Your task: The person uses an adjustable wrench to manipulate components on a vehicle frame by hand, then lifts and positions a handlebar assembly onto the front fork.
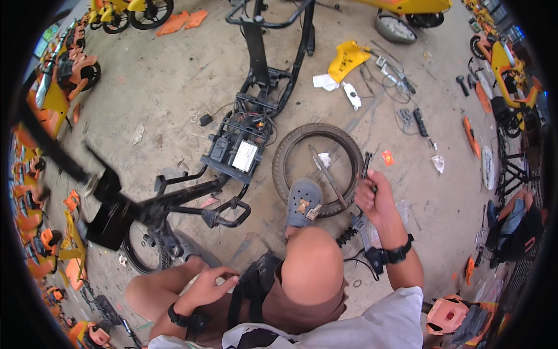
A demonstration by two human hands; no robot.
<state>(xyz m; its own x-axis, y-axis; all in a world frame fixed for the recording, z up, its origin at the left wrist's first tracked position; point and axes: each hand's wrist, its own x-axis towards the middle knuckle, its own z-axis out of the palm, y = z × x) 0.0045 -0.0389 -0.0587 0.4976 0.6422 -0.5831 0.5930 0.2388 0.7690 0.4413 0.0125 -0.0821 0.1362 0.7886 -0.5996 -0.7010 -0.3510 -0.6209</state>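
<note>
My right hand [373,196] is closed around a dark, slim hand tool [367,165] with a small rounded end; its exact kind is too small to tell. The hand is raised at the right edge of a loose tyre [283,152] lying flat. A metal bar [329,177] lies across the tyre's opening. My left hand [212,286] rests by my left thigh, fingers loosely stretched, holding nothing. In front of me, left of the tyre, stands a stripped black scooter frame [256,55] with exposed wiring and a white-labelled box [246,156].
Below my right hand lie a black coil spring [347,235] and a grey metal part. A yellow panel [347,60], cables [398,81] and a black-handled tool [419,122] lie farther right. Yellow and orange scooters line both sides. Another person [514,224] sits at far right.
</note>
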